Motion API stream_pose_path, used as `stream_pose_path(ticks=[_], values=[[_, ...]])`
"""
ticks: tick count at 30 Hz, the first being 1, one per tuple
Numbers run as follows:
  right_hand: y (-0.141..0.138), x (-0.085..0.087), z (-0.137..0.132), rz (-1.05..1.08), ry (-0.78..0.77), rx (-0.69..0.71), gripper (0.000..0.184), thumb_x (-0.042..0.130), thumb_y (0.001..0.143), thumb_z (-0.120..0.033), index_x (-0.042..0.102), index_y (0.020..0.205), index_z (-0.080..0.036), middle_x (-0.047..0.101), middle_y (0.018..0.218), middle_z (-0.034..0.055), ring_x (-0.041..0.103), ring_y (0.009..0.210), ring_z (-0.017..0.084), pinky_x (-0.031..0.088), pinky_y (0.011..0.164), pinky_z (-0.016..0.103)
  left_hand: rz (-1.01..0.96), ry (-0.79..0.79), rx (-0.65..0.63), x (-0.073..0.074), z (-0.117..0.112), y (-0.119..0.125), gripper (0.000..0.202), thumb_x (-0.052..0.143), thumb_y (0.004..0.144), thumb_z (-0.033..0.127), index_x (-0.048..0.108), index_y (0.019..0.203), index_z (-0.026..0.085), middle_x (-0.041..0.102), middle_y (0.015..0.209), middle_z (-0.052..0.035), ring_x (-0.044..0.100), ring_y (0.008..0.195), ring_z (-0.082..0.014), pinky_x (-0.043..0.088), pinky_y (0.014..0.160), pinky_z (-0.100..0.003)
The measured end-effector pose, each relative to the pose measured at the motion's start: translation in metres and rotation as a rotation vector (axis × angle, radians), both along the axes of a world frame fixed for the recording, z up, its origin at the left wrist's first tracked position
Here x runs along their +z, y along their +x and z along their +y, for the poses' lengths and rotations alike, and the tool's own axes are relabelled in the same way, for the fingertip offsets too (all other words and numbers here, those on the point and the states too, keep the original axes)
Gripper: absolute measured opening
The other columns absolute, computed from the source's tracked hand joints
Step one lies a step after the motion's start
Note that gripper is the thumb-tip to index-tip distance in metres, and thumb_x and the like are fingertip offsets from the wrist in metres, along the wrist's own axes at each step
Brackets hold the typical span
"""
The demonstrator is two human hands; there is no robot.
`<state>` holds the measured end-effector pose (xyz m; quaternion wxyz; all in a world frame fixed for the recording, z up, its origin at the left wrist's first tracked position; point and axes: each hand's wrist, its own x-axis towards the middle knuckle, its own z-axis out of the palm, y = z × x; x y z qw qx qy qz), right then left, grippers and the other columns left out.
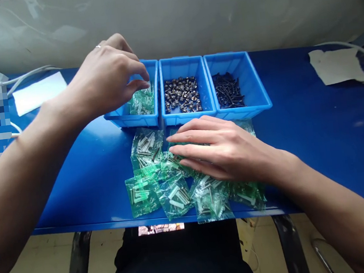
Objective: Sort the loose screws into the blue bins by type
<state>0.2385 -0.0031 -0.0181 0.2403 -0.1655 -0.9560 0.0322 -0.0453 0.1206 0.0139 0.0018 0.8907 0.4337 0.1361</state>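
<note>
Near the worktop's (296, 97) back edge, green sachets (141, 102) in the left bin (139, 122) lie beneath the curled left hand (115, 71), its pinch unclear; the right hand (218, 147), fingers slightly spread, lies over screw packets (177, 196).

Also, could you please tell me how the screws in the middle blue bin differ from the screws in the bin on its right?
Color: the middle bin's screws are silvery and shiny, while the right bin's screws are black or nearly so.
Shape: the middle screws look short and stubby with wide heads; the right ones look longer and thinner.
Shared: both kinds lie loose, pointing in mixed directions, in blue bins.
</note>
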Motion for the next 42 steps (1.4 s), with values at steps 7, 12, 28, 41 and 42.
stream_pose_path(ticks=[7,12,28,41,42], values=[[-0.003,-0.003,-0.002,-0.054,-0.035,0.033,0.029,0.062,0.110,-0.026,0.075,0.132,-0.012,0.075,0.141,0.0128,0.071,0.135,0.030,0.064,0.105,0.050,-0.029,-0.153,-0.059,-0.001,-0.017,-0.009,0.064,0.053,0.086,0.086,0.085,0.105,0.034,0.082,0.119,0.0021,0.074,0.108,-0.0267,0.057,0.109,-0.051],[-0.006,-0.005,-0.002,-0.010,0.000,0.009,0.025,0.062,0.110,-0.022,0.077,0.126,-0.010,0.079,0.133,0.0123,0.075,0.127,0.027,0.066,0.102,0.045,0.005,-0.162,-0.007,-0.001,-0.012,-0.006,0.068,0.053,0.080,0.094,0.085,0.104,0.039,0.082,0.121,0.0044,0.077,0.113,-0.0294,0.057,0.109,-0.053],[-0.031,0.007,0.006,-0.080,0.330,0.076,0.024,0.055,0.107,-0.009,0.079,0.110,-0.012,0.081,0.108,0.0090,0.072,0.097,0.020,0.059,0.083,0.037,0.165,-0.271,-0.134,0.005,0.001,-0.007,0.099,0.026,0.081,0.110,0.084,0.114,0.037,0.070,0.148,0.0012,0.073,0.125,-0.0346,0.055,0.117,-0.061],[-0.025,0.023,0.024,0.046,0.413,0.034,0.019,0.058,0.107,-0.013,0.076,0.112,-0.014,0.076,0.099,0.0043,0.071,0.094,0.019,0.057,0.080,0.035,-0.141,0.233,-0.082,0.012,-0.062,-0.010,0.030,0.059,0.113,0.044,0.079,0.126,0.027,0.082,0.122,0.0026,0.081,0.103,-0.0155,0.065,0.093,-0.031],[-0.010,0.028,0.028,0.089,0.401,-0.044,0.018,0.060,0.106,-0.016,0.077,0.112,-0.015,0.076,0.101,0.0056,0.071,0.096,0.020,0.059,0.082,0.037,-0.141,0.241,-0.153,0.008,-0.064,-0.009,0.028,0.061,0.112,0.041,0.077,0.129,0.025,0.081,0.127,0.0017,0.081,0.108,-0.0160,0.067,0.095,-0.030]])
